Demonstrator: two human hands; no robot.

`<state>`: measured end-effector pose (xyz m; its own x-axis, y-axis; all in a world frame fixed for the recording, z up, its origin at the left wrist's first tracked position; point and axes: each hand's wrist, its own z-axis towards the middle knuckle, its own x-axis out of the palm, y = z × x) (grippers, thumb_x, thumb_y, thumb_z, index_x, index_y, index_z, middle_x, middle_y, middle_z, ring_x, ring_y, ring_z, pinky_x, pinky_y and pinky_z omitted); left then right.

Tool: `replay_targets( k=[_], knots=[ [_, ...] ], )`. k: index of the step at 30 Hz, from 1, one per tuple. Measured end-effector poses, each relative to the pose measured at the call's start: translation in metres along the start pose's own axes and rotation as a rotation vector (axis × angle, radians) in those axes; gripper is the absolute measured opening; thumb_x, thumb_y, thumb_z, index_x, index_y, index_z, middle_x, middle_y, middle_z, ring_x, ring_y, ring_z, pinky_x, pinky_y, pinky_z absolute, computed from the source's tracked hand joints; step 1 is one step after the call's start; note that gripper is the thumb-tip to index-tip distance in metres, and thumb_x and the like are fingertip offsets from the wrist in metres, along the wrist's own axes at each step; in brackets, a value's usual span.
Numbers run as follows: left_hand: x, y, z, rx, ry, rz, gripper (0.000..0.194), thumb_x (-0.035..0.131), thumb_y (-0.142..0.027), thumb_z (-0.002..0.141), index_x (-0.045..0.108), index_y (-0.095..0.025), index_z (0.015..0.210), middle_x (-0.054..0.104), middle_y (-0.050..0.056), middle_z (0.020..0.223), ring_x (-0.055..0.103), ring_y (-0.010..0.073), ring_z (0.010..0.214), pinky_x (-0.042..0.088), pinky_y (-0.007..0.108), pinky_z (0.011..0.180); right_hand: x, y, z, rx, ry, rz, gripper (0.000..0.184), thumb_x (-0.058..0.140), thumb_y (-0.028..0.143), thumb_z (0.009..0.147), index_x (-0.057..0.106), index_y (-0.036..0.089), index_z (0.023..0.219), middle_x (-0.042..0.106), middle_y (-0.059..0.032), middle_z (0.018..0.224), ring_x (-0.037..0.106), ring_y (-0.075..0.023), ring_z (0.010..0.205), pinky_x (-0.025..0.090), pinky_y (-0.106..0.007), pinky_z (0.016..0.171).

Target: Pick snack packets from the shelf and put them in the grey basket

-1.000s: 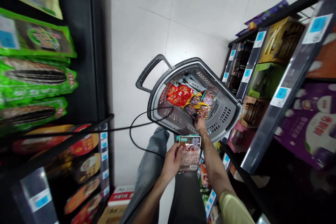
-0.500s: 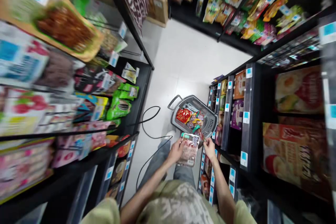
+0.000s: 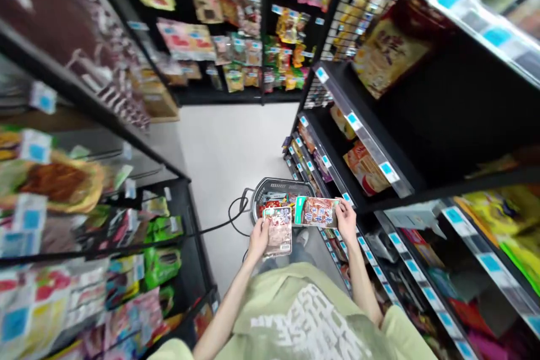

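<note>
My left hand [image 3: 259, 239] is closed on the left edge of a clear snack packet [image 3: 278, 233] with reddish-brown contents and a small green corner label. In my right hand [image 3: 346, 218] is the right end of a brown snack bag [image 3: 318, 212] with a green band and large printed characters, its front turned up towards me. The two packets are side by side in front of my body, their near edges almost meeting. Below and beyond them stands a grey shopping basket [image 3: 276, 184] on the floor, partly hidden by the packets; red and colourful packs show inside.
Shelves of bagged snacks [image 3: 162, 264] line the left side, with a dark cable [image 3: 219, 226] running from there towards the basket. Tiered black shelves [image 3: 371, 152] with price tags rise on the right. Another snack rack [image 3: 248, 45] and a cardboard box [image 3: 158, 101] stand beyond the pale floor [image 3: 228, 140].
My view has swung to the right. The right hand's bag, earlier hanging edge-on above the basket, is now raised and turned face up next to the left hand's packet.
</note>
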<state>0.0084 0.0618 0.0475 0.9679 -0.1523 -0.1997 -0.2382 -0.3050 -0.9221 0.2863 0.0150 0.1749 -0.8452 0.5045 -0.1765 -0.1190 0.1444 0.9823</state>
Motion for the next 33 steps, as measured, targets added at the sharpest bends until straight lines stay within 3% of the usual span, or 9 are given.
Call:
replay_targets(
  k=[4, 8, 11, 13, 17, 22, 26, 30, 33],
  knots=[
    [0.020, -0.027, -0.013, 0.049, 0.164, -0.005, 0.048, 0.052, -0.067, 0.089, 0.062, -0.020, 0.087, 0.068, 0.004, 0.081, 0.063, 0.0248, 0.083, 0.049, 0.034, 0.080, -0.030, 0.029, -0.019, 0.042, 0.057, 0.013, 0.045, 0.070, 0.054, 0.087, 0.070, 0.020, 0.116, 0.075, -0.0081, 0.099, 0.069, -0.0222, 0.091, 0.054, -0.034, 0.085],
    [0.047, -0.051, -0.039, 0.060, 0.385, -0.099, 0.051, 0.056, -0.067, 0.088, 0.066, -0.018, 0.094, 0.072, 0.005, 0.091, 0.065, 0.0241, 0.088, 0.051, 0.033, 0.083, -0.050, 0.045, -0.038, 0.057, 0.281, -0.114, 0.042, 0.069, 0.051, 0.089, 0.073, 0.019, 0.116, 0.072, -0.0015, 0.084, 0.061, -0.0146, 0.070, 0.049, -0.026, 0.068],
    [0.068, -0.063, -0.069, 0.021, 0.508, -0.185, 0.051, 0.061, -0.066, 0.087, 0.068, -0.017, 0.101, 0.074, 0.007, 0.102, 0.067, 0.0240, 0.096, 0.051, 0.033, 0.088, -0.060, 0.051, -0.053, -0.001, 0.382, -0.286, 0.040, 0.072, 0.046, 0.088, 0.073, 0.020, 0.119, 0.069, 0.0023, 0.075, 0.058, -0.0126, 0.065, 0.046, -0.024, 0.066],
    [0.080, -0.070, -0.091, -0.021, 0.580, -0.239, 0.051, 0.064, -0.064, 0.086, 0.069, -0.017, 0.106, 0.075, 0.008, 0.108, 0.068, 0.0241, 0.100, 0.051, 0.033, 0.092, -0.069, 0.049, -0.066, -0.036, 0.354, -0.338, 0.036, 0.072, 0.041, 0.088, 0.072, 0.020, 0.118, 0.070, 0.0026, 0.074, 0.062, -0.0139, 0.069, 0.047, -0.025, 0.072],
    [0.104, -0.081, -0.136, -0.132, 0.695, -0.269, 0.060, 0.070, -0.064, 0.082, 0.067, -0.016, 0.119, 0.076, 0.010, 0.115, 0.071, 0.0266, 0.101, 0.054, 0.036, 0.091, -0.101, 0.036, -0.106, -0.018, 0.163, -0.323, 0.031, 0.072, 0.040, 0.088, 0.071, 0.019, 0.112, 0.072, 0.0011, 0.078, 0.067, -0.0170, 0.077, 0.049, -0.029, 0.080],
    [0.134, -0.086, -0.190, -0.044, 0.790, -0.120, 0.062, 0.079, -0.058, 0.077, 0.068, -0.015, 0.119, 0.077, 0.012, 0.114, 0.072, 0.0287, 0.103, 0.055, 0.036, 0.089, -0.166, 0.022, -0.181, 0.070, -0.019, -0.027, 0.042, 0.069, 0.051, 0.089, 0.071, 0.021, 0.117, 0.078, -0.0059, 0.096, 0.071, -0.0213, 0.089, 0.054, -0.032, 0.081],
    [0.156, -0.089, -0.239, -0.123, 0.883, -0.133, 0.063, 0.082, -0.056, 0.075, 0.067, -0.015, 0.122, 0.077, 0.013, 0.116, 0.073, 0.0291, 0.101, 0.057, 0.037, 0.087, -0.223, 0.014, -0.249, 0.126, -0.041, 0.329, 0.037, 0.071, 0.053, 0.087, 0.078, 0.021, 0.105, 0.074, -0.0118, 0.126, 0.070, -0.0280, 0.112, 0.057, -0.037, 0.086],
    [0.172, -0.092, -0.295, -0.176, 0.922, -0.134, 0.062, 0.086, -0.052, 0.073, 0.068, -0.016, 0.120, 0.078, 0.011, 0.112, 0.074, 0.0287, 0.100, 0.057, 0.036, 0.086, -0.267, -0.009, -0.302, 0.092, -0.004, 0.465, 0.032, 0.081, 0.049, 0.079, 0.081, 0.018, 0.089, 0.077, -0.0139, 0.116, 0.070, -0.0300, 0.112, 0.056, -0.039, 0.090],
    [0.183, -0.087, -0.329, -0.230, 0.911, -0.141, 0.060, 0.088, -0.051, 0.070, 0.070, -0.018, 0.116, 0.079, 0.010, 0.110, 0.074, 0.0285, 0.098, 0.058, 0.036, 0.085, -0.286, -0.027, -0.330, -0.019, -0.014, 0.488, 0.030, 0.085, 0.047, 0.076, 0.081, 0.020, 0.087, 0.079, -0.0126, 0.109, 0.073, -0.0276, 0.103, 0.057, -0.037, 0.087]
  ],
)
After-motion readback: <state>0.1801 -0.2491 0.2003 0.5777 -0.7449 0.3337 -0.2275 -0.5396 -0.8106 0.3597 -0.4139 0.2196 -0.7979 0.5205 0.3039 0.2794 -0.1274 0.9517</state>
